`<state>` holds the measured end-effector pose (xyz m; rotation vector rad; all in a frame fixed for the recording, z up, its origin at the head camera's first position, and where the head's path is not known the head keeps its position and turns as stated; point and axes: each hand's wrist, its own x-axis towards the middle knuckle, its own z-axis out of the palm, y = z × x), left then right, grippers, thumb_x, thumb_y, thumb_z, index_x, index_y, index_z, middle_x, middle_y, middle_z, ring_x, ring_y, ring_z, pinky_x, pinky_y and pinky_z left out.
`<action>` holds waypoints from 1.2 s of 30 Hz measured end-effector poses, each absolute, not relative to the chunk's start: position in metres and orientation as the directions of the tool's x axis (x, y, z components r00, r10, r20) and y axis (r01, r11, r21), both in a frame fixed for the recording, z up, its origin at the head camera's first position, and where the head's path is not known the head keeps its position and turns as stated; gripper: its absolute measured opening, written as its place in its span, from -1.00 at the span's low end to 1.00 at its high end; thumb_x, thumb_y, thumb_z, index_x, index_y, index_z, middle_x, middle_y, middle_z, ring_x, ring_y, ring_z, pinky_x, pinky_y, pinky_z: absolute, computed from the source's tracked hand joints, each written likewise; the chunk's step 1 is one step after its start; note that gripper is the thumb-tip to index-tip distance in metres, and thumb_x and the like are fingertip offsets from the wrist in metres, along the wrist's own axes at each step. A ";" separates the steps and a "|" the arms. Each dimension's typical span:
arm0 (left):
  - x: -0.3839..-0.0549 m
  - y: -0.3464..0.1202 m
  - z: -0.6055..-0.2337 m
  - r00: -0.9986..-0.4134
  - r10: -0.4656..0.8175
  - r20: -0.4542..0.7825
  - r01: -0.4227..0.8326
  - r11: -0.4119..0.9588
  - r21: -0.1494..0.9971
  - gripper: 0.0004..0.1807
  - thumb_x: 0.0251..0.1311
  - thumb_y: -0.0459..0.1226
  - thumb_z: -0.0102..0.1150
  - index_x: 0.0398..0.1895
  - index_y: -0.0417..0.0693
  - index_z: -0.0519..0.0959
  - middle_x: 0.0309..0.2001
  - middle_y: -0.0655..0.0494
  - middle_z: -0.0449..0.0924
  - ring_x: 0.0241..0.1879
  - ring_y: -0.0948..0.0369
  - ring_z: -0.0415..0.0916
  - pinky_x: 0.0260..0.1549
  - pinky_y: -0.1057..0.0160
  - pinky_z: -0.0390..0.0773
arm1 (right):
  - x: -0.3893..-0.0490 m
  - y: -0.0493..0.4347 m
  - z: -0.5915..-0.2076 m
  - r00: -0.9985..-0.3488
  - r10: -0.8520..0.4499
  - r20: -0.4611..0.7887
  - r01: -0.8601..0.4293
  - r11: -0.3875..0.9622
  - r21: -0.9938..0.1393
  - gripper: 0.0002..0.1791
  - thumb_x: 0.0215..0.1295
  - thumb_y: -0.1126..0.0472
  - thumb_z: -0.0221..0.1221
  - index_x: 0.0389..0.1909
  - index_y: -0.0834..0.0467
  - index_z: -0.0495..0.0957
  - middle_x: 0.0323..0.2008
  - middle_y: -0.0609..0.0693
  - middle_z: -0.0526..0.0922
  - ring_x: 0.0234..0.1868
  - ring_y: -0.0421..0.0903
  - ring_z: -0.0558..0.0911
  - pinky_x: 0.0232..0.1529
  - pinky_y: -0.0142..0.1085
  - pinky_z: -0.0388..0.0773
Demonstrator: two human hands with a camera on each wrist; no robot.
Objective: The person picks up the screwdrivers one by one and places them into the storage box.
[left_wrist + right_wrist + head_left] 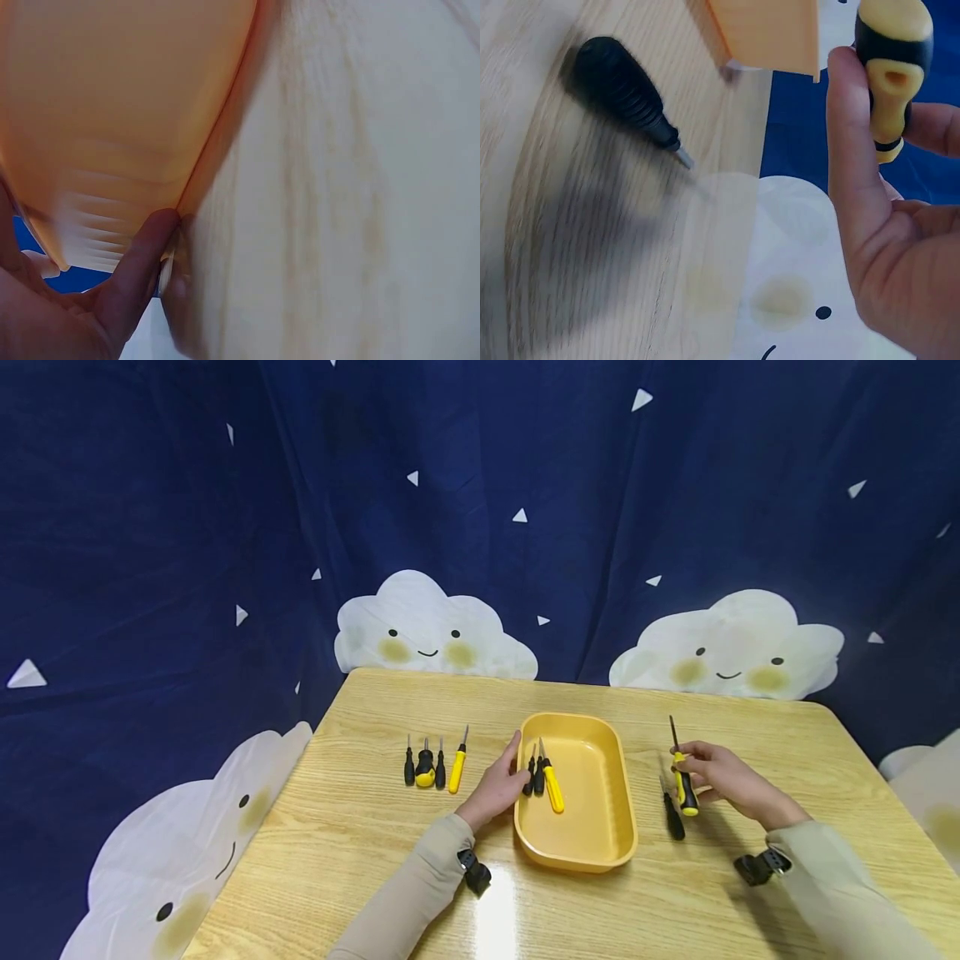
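My left hand [498,787] grips the left wall of the yellow plastic tray [576,858], thumb over the rim. In the left wrist view, that hand [90,315] holds the tray's wall [142,150] near one end. Inside the tray lie two black screwdrivers [539,781] and a yellow-handled one [553,787]. To the right of the tray, my right hand [731,781] pinches a yellow-and-black screwdriver [685,789] above the table, its shaft pointing away. Beneath it lies a black screwdriver [673,821], which the right wrist view shows below that raised handle [895,75].
Left of the tray, a row on the wooden table [360,877] holds two slim black screwdrivers [408,768], a stubby black-and-yellow screwdriver [425,770] and a yellow-handled one [457,770]. Behind the table hangs a dark blue curtain [465,543] with clouds.
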<state>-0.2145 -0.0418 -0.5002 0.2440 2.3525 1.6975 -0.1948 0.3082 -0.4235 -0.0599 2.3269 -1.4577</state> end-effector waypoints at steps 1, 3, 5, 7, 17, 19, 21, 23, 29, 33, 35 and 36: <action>-0.214 -0.042 -0.500 -0.960 0.265 -0.088 0.002 0.319 0.948 -0.20 0.23 -0.25 -0.07 0.51 0.27 -0.12 0.38 -0.11 0.16 -0.28 0.14 0.57 -0.43 0.28 0.57 | -0.195 0.307 -0.423 -0.921 -0.245 -0.302 0.171 0.443 -0.880 -0.40 0.45 0.18 -0.13 0.34 0.48 0.01 0.16 0.49 0.25 -0.16 0.06 0.58 -0.22 -0.06 0.59; -0.214 -0.042 -0.500 -0.961 0.262 -0.087 0.004 0.330 0.944 -0.20 0.22 -0.24 -0.06 0.51 0.24 -0.11 0.39 -0.09 0.13 -0.22 0.15 0.55 -0.40 0.29 0.56 | -0.197 0.305 -0.421 -0.921 -0.252 -0.296 0.173 0.414 -0.894 -0.41 0.46 0.19 -0.14 0.33 0.48 0.00 0.13 0.46 0.31 -0.17 0.07 0.60 -0.22 -0.05 0.59; -0.214 -0.042 -0.499 -0.961 0.261 -0.088 0.006 0.338 0.941 -0.20 0.21 -0.23 -0.06 0.51 0.24 -0.10 0.39 -0.09 0.13 -0.19 0.15 0.53 -0.38 0.30 0.55 | -0.198 0.302 -0.418 -0.922 -0.261 -0.288 0.176 0.380 -0.908 -0.42 0.46 0.21 -0.15 0.33 0.49 -0.01 0.09 0.41 0.36 -0.19 0.09 0.63 -0.24 -0.04 0.60; -0.214 -0.042 -0.498 -0.961 0.262 -0.086 0.009 0.341 0.940 -0.20 0.21 -0.23 -0.06 0.51 0.24 -0.10 0.39 -0.09 0.14 -0.18 0.14 0.52 -0.37 0.30 0.54 | -0.200 0.299 -0.415 -0.923 -0.263 -0.281 0.181 0.348 -0.920 -0.43 0.47 0.21 -0.16 0.32 0.50 -0.01 0.03 0.31 0.41 -0.21 0.08 0.65 -0.25 -0.03 0.60; -0.213 -0.042 -0.497 -0.961 0.263 -0.084 0.007 0.327 0.945 -0.21 0.23 -0.25 -0.07 0.51 0.26 -0.10 0.40 -0.09 0.12 -0.15 0.13 0.52 -0.40 0.30 0.56 | -0.205 0.284 -0.404 -0.922 -0.268 -0.279 0.201 0.284 -0.937 -0.48 0.47 0.23 -0.14 0.27 0.50 0.03 -0.13 0.11 0.49 -0.25 0.00 0.67 -0.26 -0.05 0.61; -0.213 -0.042 -0.497 -0.961 0.264 -0.081 0.011 0.328 0.945 -0.21 0.23 -0.26 -0.07 0.51 0.25 -0.10 0.39 -0.10 0.13 -0.16 0.13 0.52 -0.40 0.30 0.56 | -0.206 0.280 -0.402 -0.921 -0.275 -0.277 0.203 0.270 -0.941 -0.48 0.46 0.25 -0.14 0.27 0.49 0.03 -0.13 0.12 0.49 -0.26 0.00 0.67 -0.26 -0.04 0.60; -0.213 -0.042 -0.496 -0.961 0.265 -0.078 0.014 0.329 0.944 -0.21 0.23 -0.25 -0.07 0.51 0.24 -0.10 0.39 -0.10 0.13 -0.14 0.13 0.51 -0.39 0.29 0.56 | -0.207 0.276 -0.401 -0.919 -0.284 -0.273 0.203 0.252 -0.946 -0.50 0.45 0.26 -0.15 0.26 0.49 0.03 -0.13 0.11 0.49 -0.27 0.00 0.67 -0.25 -0.02 0.60; -0.213 -0.043 -0.496 -0.960 0.267 -0.079 0.014 0.331 0.943 -0.21 0.23 -0.24 -0.08 0.51 0.25 -0.11 0.39 -0.09 0.14 -0.11 0.11 0.51 -0.36 0.29 0.55 | -0.209 0.272 -0.400 -0.918 -0.290 -0.269 0.205 0.234 -0.950 -0.52 0.44 0.27 -0.14 0.24 0.47 0.04 -0.14 0.10 0.49 -0.28 0.00 0.67 -0.25 -0.01 0.60; -0.212 -0.043 -0.496 -0.960 0.268 -0.083 0.011 0.333 0.943 -0.20 0.23 -0.23 -0.08 0.51 0.26 -0.11 0.40 -0.09 0.12 0.00 0.11 0.45 -0.29 0.29 0.54 | -0.212 0.257 -0.396 -0.918 -0.316 -0.239 0.179 0.206 -0.962 -0.56 0.42 0.29 -0.13 0.19 0.44 0.04 -0.18 0.08 0.53 -0.29 0.02 0.67 -0.27 -0.02 0.60; -0.212 -0.042 -0.496 -0.960 0.269 -0.081 0.013 0.332 0.943 -0.21 0.24 -0.25 -0.08 0.52 0.24 -0.12 0.40 -0.11 0.12 -0.08 0.11 0.50 -0.37 0.28 0.56 | -0.216 0.248 -0.397 -0.917 -0.327 -0.229 0.167 0.207 -0.964 -0.57 0.42 0.29 -0.13 0.19 0.41 0.03 -0.16 0.12 0.52 -0.29 0.05 0.66 -0.27 -0.02 0.61; -0.212 -0.042 -0.496 -0.960 0.267 -0.084 0.010 0.334 0.943 -0.21 0.24 -0.25 -0.08 0.51 0.24 -0.12 0.39 -0.11 0.12 -0.08 0.11 0.49 -0.37 0.28 0.56 | -0.218 0.244 -0.398 -0.915 -0.335 -0.224 0.162 0.202 -0.966 -0.57 0.42 0.30 -0.14 0.20 0.39 0.02 -0.15 0.13 0.52 -0.29 0.06 0.66 -0.28 -0.02 0.60; -0.212 -0.042 -0.495 -0.960 0.265 -0.085 0.009 0.336 0.942 -0.21 0.24 -0.25 -0.08 0.51 0.24 -0.11 0.40 -0.11 0.12 -0.07 0.11 0.48 -0.37 0.29 0.55 | -0.219 0.241 -0.398 -0.914 -0.341 -0.221 0.160 0.197 -0.967 -0.57 0.42 0.30 -0.14 0.20 0.38 0.02 -0.15 0.13 0.53 -0.29 0.06 0.66 -0.28 -0.01 0.60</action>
